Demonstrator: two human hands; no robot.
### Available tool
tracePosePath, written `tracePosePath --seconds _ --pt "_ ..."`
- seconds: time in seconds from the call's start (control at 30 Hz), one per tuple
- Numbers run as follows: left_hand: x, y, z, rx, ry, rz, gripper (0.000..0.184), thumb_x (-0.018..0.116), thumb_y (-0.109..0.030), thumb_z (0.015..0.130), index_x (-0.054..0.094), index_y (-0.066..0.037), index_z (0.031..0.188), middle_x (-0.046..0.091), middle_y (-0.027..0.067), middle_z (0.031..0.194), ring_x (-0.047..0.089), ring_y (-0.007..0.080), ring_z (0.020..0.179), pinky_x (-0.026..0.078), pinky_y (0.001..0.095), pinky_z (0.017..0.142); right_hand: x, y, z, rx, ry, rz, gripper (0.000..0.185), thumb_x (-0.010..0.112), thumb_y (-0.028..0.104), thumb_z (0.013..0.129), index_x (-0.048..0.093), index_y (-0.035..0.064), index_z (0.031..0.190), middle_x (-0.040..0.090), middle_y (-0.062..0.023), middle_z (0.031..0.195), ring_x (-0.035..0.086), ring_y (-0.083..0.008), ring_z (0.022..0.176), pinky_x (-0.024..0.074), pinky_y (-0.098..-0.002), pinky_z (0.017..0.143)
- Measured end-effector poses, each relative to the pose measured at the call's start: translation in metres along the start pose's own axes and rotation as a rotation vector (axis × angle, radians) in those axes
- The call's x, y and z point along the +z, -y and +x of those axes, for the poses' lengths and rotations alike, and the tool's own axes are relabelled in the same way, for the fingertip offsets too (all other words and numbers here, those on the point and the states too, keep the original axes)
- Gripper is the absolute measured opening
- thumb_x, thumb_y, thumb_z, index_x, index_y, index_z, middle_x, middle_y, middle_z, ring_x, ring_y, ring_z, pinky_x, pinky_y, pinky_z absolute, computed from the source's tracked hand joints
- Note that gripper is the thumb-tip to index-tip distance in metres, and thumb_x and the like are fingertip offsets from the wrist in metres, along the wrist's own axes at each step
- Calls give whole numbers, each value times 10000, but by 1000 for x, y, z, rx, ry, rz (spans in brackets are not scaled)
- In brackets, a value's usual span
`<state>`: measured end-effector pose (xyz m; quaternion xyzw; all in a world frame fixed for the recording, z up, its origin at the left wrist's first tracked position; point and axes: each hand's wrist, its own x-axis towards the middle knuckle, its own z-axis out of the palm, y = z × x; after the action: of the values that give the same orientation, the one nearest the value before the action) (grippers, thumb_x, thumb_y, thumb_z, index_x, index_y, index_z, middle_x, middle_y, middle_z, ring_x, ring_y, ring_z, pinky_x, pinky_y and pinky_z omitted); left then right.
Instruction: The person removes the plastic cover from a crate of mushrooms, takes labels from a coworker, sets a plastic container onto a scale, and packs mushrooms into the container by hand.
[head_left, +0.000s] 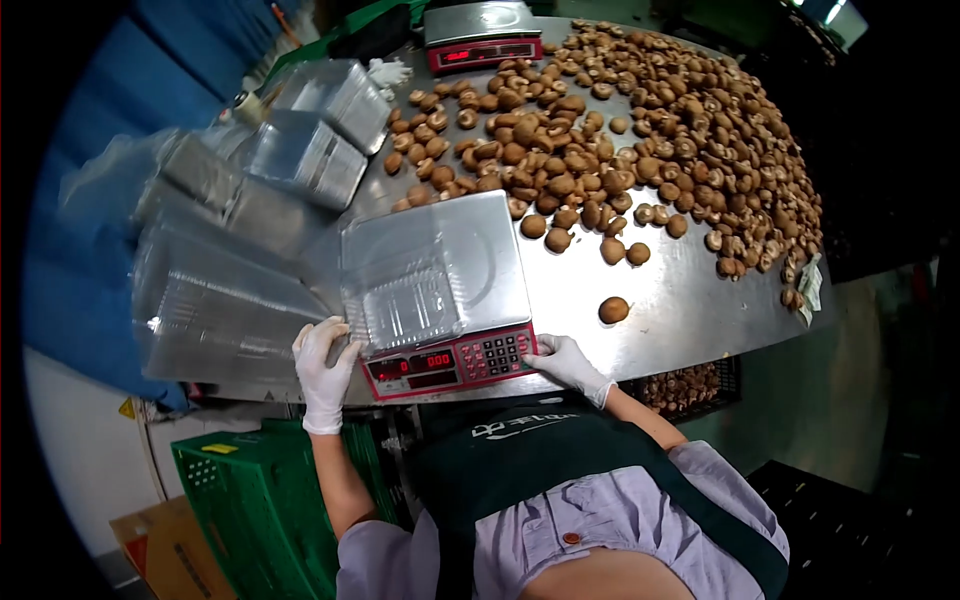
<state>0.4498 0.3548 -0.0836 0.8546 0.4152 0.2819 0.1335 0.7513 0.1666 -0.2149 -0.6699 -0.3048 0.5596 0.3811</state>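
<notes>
A red scale (pixel 450 362) with a silver weighing plate (pixel 490 240) stands at the table's front edge, its lit display showing zeros. On the left part of the plate lies a clear plastic tray (pixel 408 300). My gloved left hand (pixel 326 365) is at the tray's lower left corner, thumb and fingers apart; whether it grips the rim is unclear. My gloved right hand (pixel 566 364) touches the right end of the scale's keypad (pixel 495 353) with its fingertips, holding nothing visible. A single brown mushroom (pixel 613 310) lies right of the scale.
Many mushrooms (pixel 700 140) cover the back and right of the metal table (pixel 590 345). Stacks of clear trays (pixel 225 310) stand at the left. A second scale (pixel 483 50) is at the back. Green crates (pixel 250 500) and a black crate of mushrooms (pixel 690 388) are below the table.
</notes>
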Motion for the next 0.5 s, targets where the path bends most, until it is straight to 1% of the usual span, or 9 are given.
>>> tracePosePath --seconds 0.03,0.1,0.2,0.23,0.27,0.33,0.4,0.47,0.5 --pt "1 0 1 8 -9 -11 262 741 -185 699 636 -67 908 642 75 1032 566 247 997 361 383 950 -1 -1 0 10 4 -5 379 699 162 809 601 -29 1122 615 -2 760 539 -63 692 461 -203 684" --pt "3 -7 5 21 -27 -18 256 736 -168 706 638 -63 917 638 79 1048 563 247 1007 376 373 937 -2 -2 -2 21 1 -6 386 702 165 808 598 -29 1125 621 -6 770 547 -64 697 462 -199 688" --pt "3 -15 10 -6 -66 -46 235 719 -121 722 639 -54 933 632 88 1071 564 249 1012 411 354 901 1 -7 -6 -10 -2 99 401 707 176 806 593 -31 1130 634 -14 803 564 -74 730 468 -204 710" --pt "3 -17 13 -38 -92 -74 223 707 -90 731 638 -50 939 630 92 1078 569 249 1007 432 344 879 -2 -8 -8 -10 -9 82 399 696 188 813 595 -25 1134 647 -36 839 584 -98 756 477 -221 748" --pt "2 -19 16 -45 -87 -63 223 707 -90 731 638 -50 939 630 92 1078 569 249 1007 432 344 879 -3 -10 -10 -10 -9 67 397 685 200 819 598 -19 1139 660 -59 876 604 -123 783 486 -237 786" --pt "-3 -20 21 -63 -170 -97 210 687 -45 743 636 -46 947 632 98 1075 586 253 985 455 337 847 -6 -6 -17 14 -41 8 396 685 193 817 596 -23 1136 663 -67 898 602 -115 800 487 -233 772" --pt "-8 -16 26 -64 -200 -120 206 680 -35 748 636 -46 949 634 105 1072 599 263 964 457 334 847 -7 -10 -20 15 -58 90 391 687 181 816 594 -32 1131 656 -57 878 596 -106 785 487 -226 755" --pt "-11 -13 27 -50 -216 -127 193 678 -52 761 637 -42 950 637 102 1066 601 256 968 456 327 853 -7 -11 -21 66 -55 184 379 682 153 822 584 -48 1128 649 -47 859 589 -95 768 483 -206 729" --pt "-11 -12 28 -57 -217 -130 194 680 -60 763 638 -42 952 638 100 1065 601 253 968 456 328 854 -6 -9 -22 91 -50 231 363 679 115 822 575 -63 1121 645 -38 851 584 -80 750 473 -181 682"
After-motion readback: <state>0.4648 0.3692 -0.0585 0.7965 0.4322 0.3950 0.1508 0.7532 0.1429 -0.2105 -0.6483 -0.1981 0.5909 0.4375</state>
